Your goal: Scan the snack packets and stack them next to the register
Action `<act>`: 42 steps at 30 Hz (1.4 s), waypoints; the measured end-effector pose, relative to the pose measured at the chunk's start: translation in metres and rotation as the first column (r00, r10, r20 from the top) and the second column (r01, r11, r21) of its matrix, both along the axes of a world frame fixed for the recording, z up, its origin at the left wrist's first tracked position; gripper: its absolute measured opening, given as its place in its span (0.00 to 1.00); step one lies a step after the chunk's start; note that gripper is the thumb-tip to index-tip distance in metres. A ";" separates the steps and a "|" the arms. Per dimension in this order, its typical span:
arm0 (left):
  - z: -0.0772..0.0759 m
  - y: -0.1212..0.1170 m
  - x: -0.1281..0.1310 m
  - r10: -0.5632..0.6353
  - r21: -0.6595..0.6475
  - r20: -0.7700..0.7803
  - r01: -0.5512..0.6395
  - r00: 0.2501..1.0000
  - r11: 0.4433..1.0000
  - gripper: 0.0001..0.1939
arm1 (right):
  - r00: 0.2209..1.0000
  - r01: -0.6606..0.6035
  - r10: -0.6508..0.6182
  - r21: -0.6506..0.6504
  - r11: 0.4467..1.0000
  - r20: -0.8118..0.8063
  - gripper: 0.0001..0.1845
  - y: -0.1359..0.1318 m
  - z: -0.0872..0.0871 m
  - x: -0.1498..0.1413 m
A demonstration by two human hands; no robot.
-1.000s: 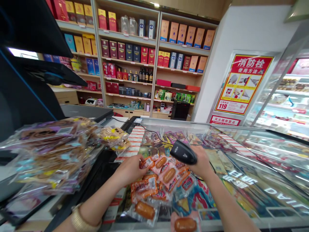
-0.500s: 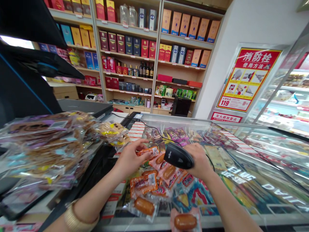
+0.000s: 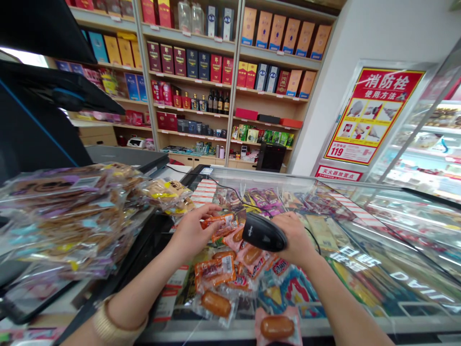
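Observation:
My right hand (image 3: 293,238) is wrapped round a black barcode scanner (image 3: 264,232), its head pointing left over a heap of wrapped sausages. My left hand (image 3: 192,229) is closed on an orange sausage packet (image 3: 221,222) at the heap's back left, thumb along the near side. Below it lie more packets: an orange one with a barcode (image 3: 215,271), a clear-wrapped sausage (image 3: 216,303) and, at the near edge, a sausage in pink-edged wrap (image 3: 277,327). The scanner's cable (image 3: 236,192) runs back across the glass.
The packets rest on a glass-topped freezer (image 3: 360,283) with goods inside. A pile of bagged brown snacks (image 3: 82,216) lies at left beside a dark till screen (image 3: 43,96). Shelves of boxes (image 3: 201,72) stand behind, and a red poster (image 3: 374,115) hangs at right.
My left hand has lifted the orange packet slightly off the heap, moving it up and back. The scanner has shifted a little left, and the camera view has tilted downward.

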State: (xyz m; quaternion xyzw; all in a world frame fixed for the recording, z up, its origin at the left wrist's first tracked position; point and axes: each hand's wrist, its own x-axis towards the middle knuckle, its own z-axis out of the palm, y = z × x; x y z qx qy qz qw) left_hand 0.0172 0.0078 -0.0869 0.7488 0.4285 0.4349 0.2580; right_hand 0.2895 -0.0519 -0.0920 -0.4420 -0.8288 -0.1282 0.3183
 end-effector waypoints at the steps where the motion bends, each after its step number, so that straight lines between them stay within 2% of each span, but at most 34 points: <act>1: 0.002 0.001 -0.004 0.017 0.029 -0.056 -0.016 0.998 0.999 0.15 | 1.000 0.004 -0.004 0.001 1.000 -0.008 0.09 0.000 -0.001 0.001; 3: 0.008 0.003 -0.012 0.084 0.094 -0.226 -0.064 0.971 0.994 0.14 | 1.000 0.015 -0.015 0.001 1.000 -0.015 0.08 0.001 -0.002 0.003; 4: 0.012 0.002 -0.017 0.132 0.123 -0.339 -0.095 0.931 0.988 0.14 | 1.000 0.020 -0.020 0.001 1.000 -0.017 0.08 0.002 -0.003 0.004; 5: 0.016 0.001 -0.021 0.185 0.143 -0.462 -0.133 0.867 0.981 0.14 | 1.000 0.024 -0.024 0.003 1.000 -0.020 0.08 0.002 -0.004 0.005; 8: 0.027 -0.005 -0.029 0.280 0.164 -0.767 -0.245 0.577 0.955 0.18 | 0.999 0.030 -0.029 0.028 0.999 -0.028 0.08 0.003 -0.005 0.007; 10: 0.029 -0.010 -0.031 0.324 0.207 -0.833 -0.290 0.448 0.934 0.17 | 0.999 0.028 -0.027 0.045 0.999 -0.029 0.07 0.003 -0.005 0.007; 11: 0.030 -0.012 -0.031 0.357 0.243 -0.832 -0.299 0.425 0.923 0.16 | 0.999 0.027 -0.026 0.052 0.998 -0.028 0.06 0.003 -0.004 0.007; 13: 0.028 -0.013 -0.030 0.424 0.309 -0.787 -0.309 0.449 0.900 0.15 | 0.999 0.026 -0.024 0.065 0.998 -0.027 0.05 0.003 -0.004 0.007; 15: 0.024 -0.011 -0.026 0.429 0.319 -0.725 -0.289 0.539 0.903 0.15 | 0.999 0.027 -0.025 0.081 0.996 -0.028 0.06 0.003 -0.004 0.007; 18: 0.010 -0.006 -0.015 0.286 0.274 -0.611 -0.142 0.738 0.951 0.18 | 0.999 0.037 -0.034 0.094 0.995 -0.032 0.07 0.004 -0.005 0.008; 20: -0.004 -0.003 -0.005 0.149 0.230 -0.563 -0.019 0.813 0.973 0.20 | 0.999 0.039 -0.036 0.096 0.995 -0.035 0.07 0.004 -0.006 0.008; 24: -0.027 0.002 0.010 -0.042 0.089 -0.596 0.118 0.802 0.989 0.21 | 0.999 0.042 -0.039 0.086 0.995 -0.033 0.08 0.004 -0.006 0.008; 28: -0.032 0.004 0.010 -0.067 0.045 -0.602 0.118 0.796 0.992 0.16 | 0.999 0.020 -0.017 0.080 0.997 -0.042 0.08 0.004 -0.006 0.007; 32: -0.024 0.002 0.007 -0.017 0.111 -0.512 0.086 0.859 0.990 0.18 | 0.999 0.026 -0.024 0.071 0.997 -0.032 0.08 0.004 -0.006 0.007; 37: -0.014 -0.001 0.007 0.028 0.276 -0.284 0.054 0.958 0.960 0.21 | 0.999 0.025 -0.022 0.080 0.996 -0.035 0.06 0.004 -0.006 0.008; 42: -0.009 -0.004 0.007 0.033 0.427 -0.178 0.047 0.984 0.903 0.22 | 0.999 0.041 -0.039 0.069 0.997 -0.030 0.05 0.004 -0.006 0.008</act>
